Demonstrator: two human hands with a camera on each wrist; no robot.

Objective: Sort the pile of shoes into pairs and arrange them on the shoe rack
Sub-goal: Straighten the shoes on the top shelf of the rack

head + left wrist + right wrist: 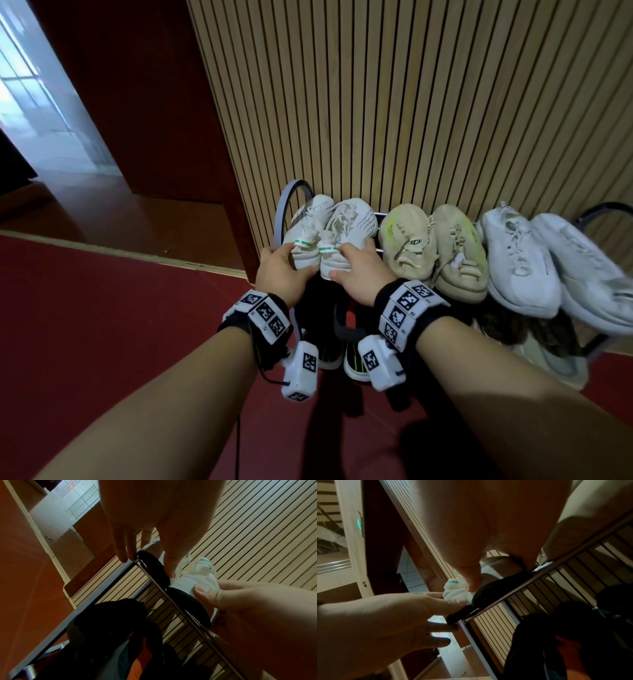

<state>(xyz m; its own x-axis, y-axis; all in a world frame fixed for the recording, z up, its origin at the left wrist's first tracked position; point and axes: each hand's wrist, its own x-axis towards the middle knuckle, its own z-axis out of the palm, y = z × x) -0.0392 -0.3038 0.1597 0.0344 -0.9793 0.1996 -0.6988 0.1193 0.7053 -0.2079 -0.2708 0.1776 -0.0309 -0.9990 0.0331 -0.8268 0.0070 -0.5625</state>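
Note:
A pair of white knit shoes with green heel tabs stands toes to the wall at the left end of the shoe rack's [284,202] top shelf. My left hand [295,259] holds the heel of the left shoe [308,219], thumb on the back and fingers along its outer side. The heel of the right shoe [352,219] is held the same way by my right hand [352,261]. In the left wrist view my left hand [149,561] spans the dark sole above the front rail [180,604]. In the right wrist view my right hand [496,572] presses its thumb on the white heel [453,592].
A beige pair [407,240] sits in the middle of the top shelf and a white sneaker pair [517,253] at its right end. Dark shoes [329,342] fill the lower shelf, with a light shoe [555,359] at the right. Behind is a slatted wall [411,102]; red carpet [102,308] lies in front.

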